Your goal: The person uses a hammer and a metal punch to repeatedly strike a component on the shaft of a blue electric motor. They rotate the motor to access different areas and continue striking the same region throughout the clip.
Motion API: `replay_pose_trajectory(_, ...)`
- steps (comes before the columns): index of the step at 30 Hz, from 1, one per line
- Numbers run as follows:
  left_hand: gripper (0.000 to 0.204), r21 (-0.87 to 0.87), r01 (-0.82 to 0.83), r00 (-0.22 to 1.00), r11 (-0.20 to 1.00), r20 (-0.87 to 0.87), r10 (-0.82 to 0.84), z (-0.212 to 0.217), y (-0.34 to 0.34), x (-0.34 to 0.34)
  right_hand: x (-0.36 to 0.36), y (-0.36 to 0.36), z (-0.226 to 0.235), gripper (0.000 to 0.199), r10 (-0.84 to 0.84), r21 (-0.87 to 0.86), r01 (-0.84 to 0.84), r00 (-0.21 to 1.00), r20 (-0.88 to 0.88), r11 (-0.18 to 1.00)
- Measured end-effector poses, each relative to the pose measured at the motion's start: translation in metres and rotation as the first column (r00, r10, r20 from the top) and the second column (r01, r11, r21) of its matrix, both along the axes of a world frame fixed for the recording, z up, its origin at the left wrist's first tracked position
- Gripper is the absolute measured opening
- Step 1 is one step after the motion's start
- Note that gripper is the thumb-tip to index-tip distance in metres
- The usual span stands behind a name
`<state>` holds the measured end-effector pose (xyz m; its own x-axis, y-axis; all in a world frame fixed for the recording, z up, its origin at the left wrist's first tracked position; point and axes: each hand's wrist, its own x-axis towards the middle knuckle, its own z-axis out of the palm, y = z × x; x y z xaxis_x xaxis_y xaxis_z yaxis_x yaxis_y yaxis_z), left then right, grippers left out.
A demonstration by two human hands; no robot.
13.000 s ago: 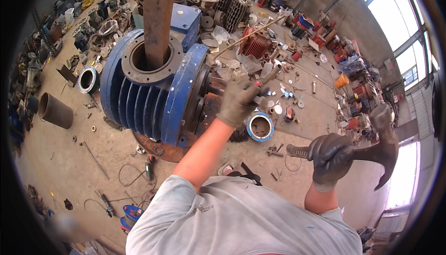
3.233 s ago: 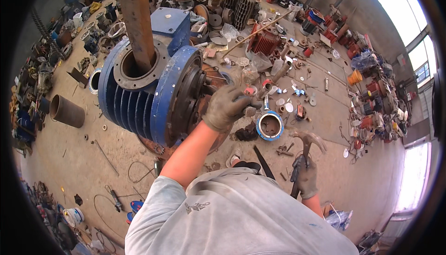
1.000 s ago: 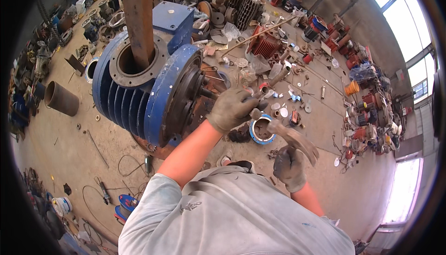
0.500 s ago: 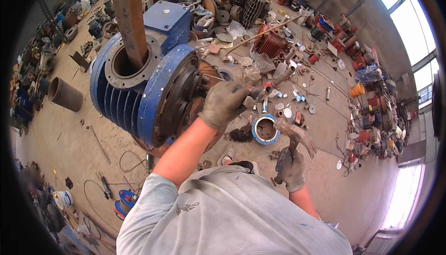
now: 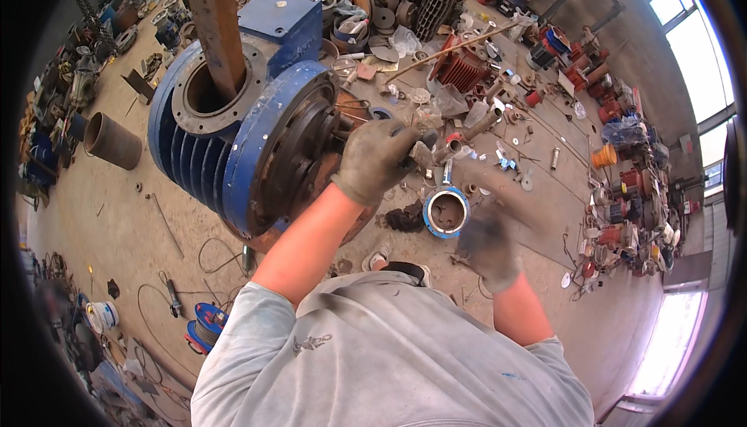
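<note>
A big blue finned machine housing (image 5: 198,164) stands left of centre, with a dark greasy round end (image 5: 292,170) facing right. A thick rusty beam (image 5: 215,30) rises in front of or out of its round top opening. Beside the shaft at that end, my gloved left hand (image 5: 376,161) is closed round a metal bar whose blunt, worn end (image 5: 424,154) sticks out to the right. My gloved right hand (image 5: 494,254), smeared by motion, grips a hammer (image 5: 523,205). The hammer's head is only a brown blur, apart from the bar.
A blue-rimmed ring-shaped part (image 5: 447,213) lies on the floor near my feet, beside a dark rag (image 5: 406,217). A pipe section (image 5: 113,141) stands at left, near a cable reel (image 5: 208,324). Motors and loose parts crowd the back and right; a red finned motor (image 5: 459,65) stands ahead.
My right hand and the hammer have gone from sharp to blurred in a swing, with the forearm further into view. My left hand keeps its hold on the bar. The view has shifted slightly.
</note>
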<state>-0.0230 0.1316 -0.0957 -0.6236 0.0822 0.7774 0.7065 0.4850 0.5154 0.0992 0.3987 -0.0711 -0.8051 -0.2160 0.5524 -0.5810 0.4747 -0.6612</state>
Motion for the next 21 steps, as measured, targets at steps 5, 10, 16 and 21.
replay_pose_trajectory(5, 0.019, -0.115, 0.036, 0.999, 0.993, -0.006, -0.037, -0.007, 0.006, -0.008, 0.0, -0.002, 0.006, 0.018, -0.12, -0.015, 0.162, 0.788, 0.604, 0.987)
replay_pose_trajectory(10, 0.027, -0.181, 0.043, 0.998, 0.983, 0.05, -0.035, 0.013, 0.022, -0.002, 0.016, 0.017, 0.005, 0.021, -0.192, -0.034, 0.297, 0.695, 0.693, 0.954)
replay_pose_trajectory(16, 0.023, -0.136, -0.04, 0.996, 0.99, 0.069, 0.05, 0.016, 0.015, -0.01, 0.006, 0.039, -0.019, 0.024, -0.216, -0.034, 0.334, 0.681, 0.7, 0.942)
replay_pose_trajectory(21, 0.031, -0.142, -0.11, 0.989, 0.984, 0.086, 0.123, 0.011, 0.01, -0.014, -0.01, 0.062, -0.043, 0.027, -0.283, 0.084, 0.285, 0.782, 0.556, 0.955)
